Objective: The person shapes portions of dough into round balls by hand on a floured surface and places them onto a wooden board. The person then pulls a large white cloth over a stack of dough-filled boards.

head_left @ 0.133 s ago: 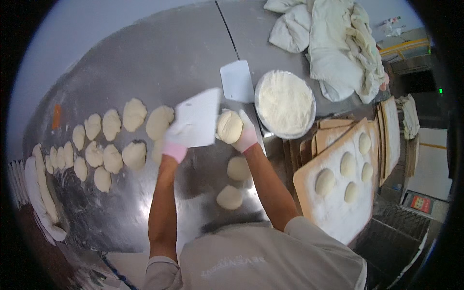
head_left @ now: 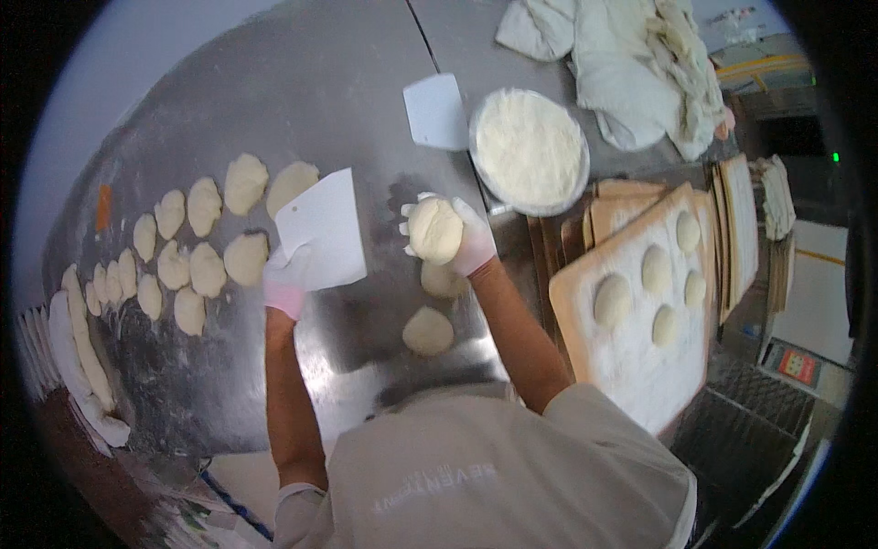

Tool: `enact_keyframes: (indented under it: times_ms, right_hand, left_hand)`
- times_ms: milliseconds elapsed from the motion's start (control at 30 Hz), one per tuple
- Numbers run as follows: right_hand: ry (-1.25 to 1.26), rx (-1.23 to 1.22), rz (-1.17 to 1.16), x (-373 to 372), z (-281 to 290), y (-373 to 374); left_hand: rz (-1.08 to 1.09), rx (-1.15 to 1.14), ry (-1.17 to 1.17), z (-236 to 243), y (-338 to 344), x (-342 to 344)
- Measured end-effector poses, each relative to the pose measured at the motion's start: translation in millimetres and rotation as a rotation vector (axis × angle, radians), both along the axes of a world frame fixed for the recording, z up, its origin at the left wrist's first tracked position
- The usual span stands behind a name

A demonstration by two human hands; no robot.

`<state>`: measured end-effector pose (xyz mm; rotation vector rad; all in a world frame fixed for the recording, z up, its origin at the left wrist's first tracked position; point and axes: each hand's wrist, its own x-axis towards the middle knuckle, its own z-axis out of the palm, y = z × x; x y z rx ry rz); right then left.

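Dough ball, in the head view: cradled on the palm of the gloved right hand, clasped round to its left edge, above the table. White scraper: gripped in the gloved left hand, well apart from the dough ball.

Dough ball: pale cream, rounded, in one piece; a crease marks its upper surface.
Dough ball, position: seated in the cupped right hand, over the tabletop; the hand shows on both sides of it.
Scraper: white, flat, straight-edged, with a small hole near one corner.
Scraper, pose: tilted, broad face visible from where I stand, held at its lower left by the left hand.
Spacing: Scraper left of Dough ball, not touching.
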<state>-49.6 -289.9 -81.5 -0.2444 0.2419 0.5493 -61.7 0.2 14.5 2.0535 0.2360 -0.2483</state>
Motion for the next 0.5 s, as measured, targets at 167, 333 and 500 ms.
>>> enact_keyframes:
  times_ms: [167, 333, 500]
  right_hand:
    - [0.142, -0.178, -0.019, -132.0, 17.9, -48.1]
    - [0.237, -0.233, -0.189, -234.2, -9.0, -61.3]
    - [0.276, -0.325, -0.305, -261.5, -42.3, -29.4]
  left_hand:
    - [-0.031, -0.089, 0.343, 7.1, 30.9, -71.9]
    - [0.069, -0.241, 0.276, -45.0, 41.1, -124.0]
    - [-0.461, 0.078, 0.334, -113.5, -41.4, -182.5]
